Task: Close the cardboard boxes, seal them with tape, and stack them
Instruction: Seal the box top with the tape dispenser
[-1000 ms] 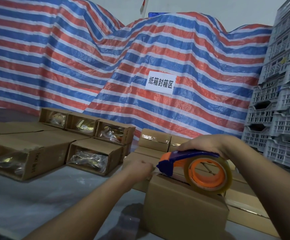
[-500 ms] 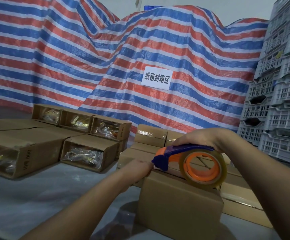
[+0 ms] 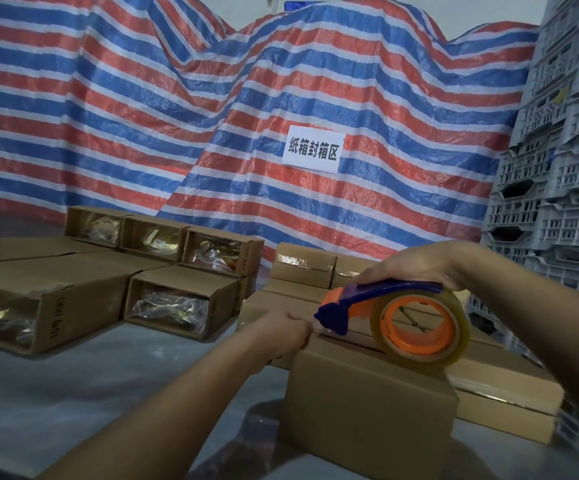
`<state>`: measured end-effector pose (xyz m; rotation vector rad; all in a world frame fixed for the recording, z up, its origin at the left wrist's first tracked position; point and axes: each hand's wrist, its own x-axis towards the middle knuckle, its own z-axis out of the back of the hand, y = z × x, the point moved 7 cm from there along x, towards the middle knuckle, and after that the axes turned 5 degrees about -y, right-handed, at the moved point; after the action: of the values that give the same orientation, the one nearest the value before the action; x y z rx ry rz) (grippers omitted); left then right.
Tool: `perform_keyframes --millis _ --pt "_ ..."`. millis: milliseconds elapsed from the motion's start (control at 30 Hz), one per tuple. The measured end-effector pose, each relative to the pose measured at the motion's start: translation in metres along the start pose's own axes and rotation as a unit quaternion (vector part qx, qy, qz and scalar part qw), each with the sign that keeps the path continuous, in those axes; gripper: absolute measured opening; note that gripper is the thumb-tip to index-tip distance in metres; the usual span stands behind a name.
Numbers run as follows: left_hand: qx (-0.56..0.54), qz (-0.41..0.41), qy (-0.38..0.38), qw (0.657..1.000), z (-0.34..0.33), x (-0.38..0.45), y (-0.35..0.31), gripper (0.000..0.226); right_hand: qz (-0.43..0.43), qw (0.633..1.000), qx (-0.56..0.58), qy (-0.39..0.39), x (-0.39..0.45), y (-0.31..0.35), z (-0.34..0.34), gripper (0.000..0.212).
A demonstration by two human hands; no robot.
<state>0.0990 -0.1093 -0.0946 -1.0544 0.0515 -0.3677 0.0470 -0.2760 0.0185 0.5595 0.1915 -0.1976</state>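
A closed brown cardboard box [image 3: 367, 414] stands in front of me on the grey table. On its top rests a blue and orange tape dispenser [image 3: 395, 317] with a clear tape roll. My right hand [image 3: 416, 266] grips the dispenser's blue handle from above. My left hand [image 3: 281, 332] is at the box's far left top edge, just in front of the dispenser's blade, its fingers curled there; I cannot tell whether they pinch the tape end. Taped boxes [image 3: 302, 266] are stacked behind and to the right.
Several open boxes [image 3: 180, 299] with plastic-wrapped contents lie on their sides at the left. A striped red, white and blue tarp [image 3: 212, 116] with a white sign [image 3: 312, 148] hangs behind. Grey plastic crates [image 3: 558, 174] are stacked at the right. Bare grey table surface [image 3: 73, 393] lies at the near left.
Both hands and the dispenser stay in the same place on the box. Only the camera view has shifted slightly.
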Motion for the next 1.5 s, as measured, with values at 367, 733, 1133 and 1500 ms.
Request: perform_keyframes --millis 367,733,1133,1500 --pt "-0.159 0.090 0.046 0.982 -0.014 -0.008 0.016 0.025 -0.070 0.997 -0.012 -0.026 -0.029 -0.057 0.014 0.044" --pt "0.167 -0.306 -0.024 0.937 -0.021 -0.046 -0.041 0.033 -0.041 0.995 -0.080 -0.044 -0.034 -0.047 0.012 0.036" --pt "0.272 -0.316 -0.047 0.908 -0.026 -0.044 -0.032 0.060 -0.077 0.996 0.052 0.001 -0.058 -0.111 0.038 0.036" --pt "0.386 -0.338 -0.025 0.858 -0.061 -0.049 -0.081 0.076 -0.067 0.996 0.057 -0.026 -0.058 -0.131 0.026 0.044"
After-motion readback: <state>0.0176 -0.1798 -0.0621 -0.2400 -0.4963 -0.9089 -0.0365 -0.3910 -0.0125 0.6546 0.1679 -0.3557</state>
